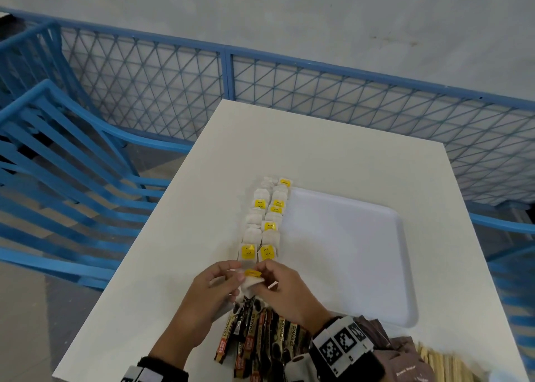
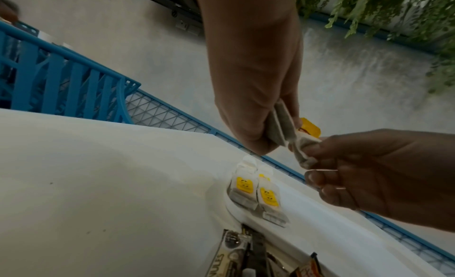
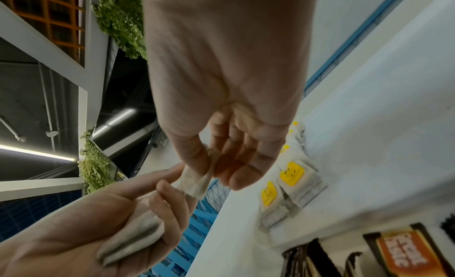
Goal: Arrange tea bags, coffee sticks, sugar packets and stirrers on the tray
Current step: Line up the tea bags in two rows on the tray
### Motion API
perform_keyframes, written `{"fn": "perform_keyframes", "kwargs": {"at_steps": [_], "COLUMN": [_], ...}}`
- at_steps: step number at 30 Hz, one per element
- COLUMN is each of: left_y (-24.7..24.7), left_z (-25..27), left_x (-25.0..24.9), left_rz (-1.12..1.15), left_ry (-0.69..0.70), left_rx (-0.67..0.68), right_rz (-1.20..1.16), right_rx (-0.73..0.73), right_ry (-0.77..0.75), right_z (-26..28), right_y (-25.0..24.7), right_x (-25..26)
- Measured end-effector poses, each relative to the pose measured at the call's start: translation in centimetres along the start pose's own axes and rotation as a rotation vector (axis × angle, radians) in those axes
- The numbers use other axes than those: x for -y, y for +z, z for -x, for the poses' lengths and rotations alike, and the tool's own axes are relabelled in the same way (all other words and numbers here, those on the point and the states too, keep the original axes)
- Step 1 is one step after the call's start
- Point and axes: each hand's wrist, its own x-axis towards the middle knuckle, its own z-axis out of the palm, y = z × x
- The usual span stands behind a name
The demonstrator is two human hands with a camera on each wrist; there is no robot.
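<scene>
Both hands pinch tea bag [image 1: 251,281]; right wrist view alone shows spare bag [image 3: 133,240] in left palm.

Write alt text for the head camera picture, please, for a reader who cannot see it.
Both hands, the left hand and the right hand, hold a tea bag with a yellow tag above a white table. Two rows of tea bags lie along the left edge of a white tray. Coffee sticks lie near the wrists.
</scene>
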Motion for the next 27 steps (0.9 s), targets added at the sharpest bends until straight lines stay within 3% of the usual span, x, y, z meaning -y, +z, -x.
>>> {"fn": "perform_keyframes", "kwargs": {"at_steps": [3, 11, 17, 21, 27], "left_y": [0.4, 0.4, 0.3, -0.4, -1.7], "left_z": [0.2, 0.7, 0.2, -0.7, -1.1], "left_x": [0.0, 0.0, 0.2, 1.0, 0.8], "left_rz": [-0.018, -0.052, -0.010, 0.150, 0.349], "left_ry": [0.006, 0.060, 0.036, -0.095, -0.149], "left_rx": [0.008, 0.008, 0.004, -0.025, 0.086], "right_rz": [-0.072, -0.370, -0.304, -0.212, -0.225], "right_rx": [0.094, 0.143, 0.049, -0.057, -0.107], "right_ry": [0.035, 0.293, 0.175, 0.154, 0.184], "right_z": [0.5, 0.6, 0.2, -0.2, -0.2], "right_y": [0.1, -0.2, -0.2, -0.2, -0.4], "right_x": [0.3, 0.5, -0.5, -1.7, -3.1]}}
